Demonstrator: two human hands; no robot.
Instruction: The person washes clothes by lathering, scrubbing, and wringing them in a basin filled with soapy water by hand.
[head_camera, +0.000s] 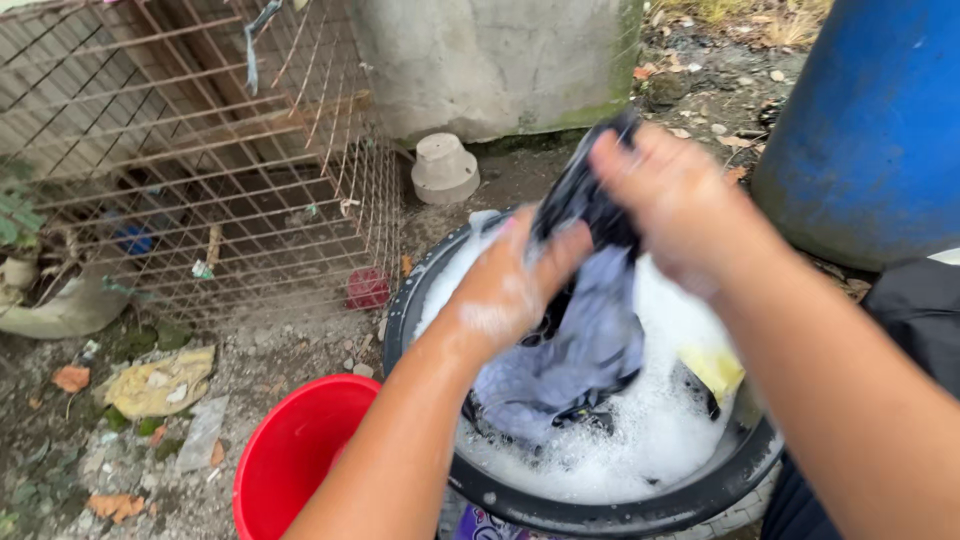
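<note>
Both my hands grip a wet dark and grey-blue garment (590, 340) above a black basin (600, 505) full of white soap suds. My left hand (515, 285), covered in foam, clutches the cloth from the left. My right hand (670, 195) squeezes the upper dark part of the cloth from the right. The lower part of the garment hangs down into the suds. A yellow item (715, 368) shows in the foam at the right.
A red bucket (290, 455) stands on the ground left of the basin. A rusty wire cage (200, 160) fills the upper left. A large blue barrel (870, 130) stands at the upper right, a concrete block (490, 60) and an upturned pot (445, 170) behind.
</note>
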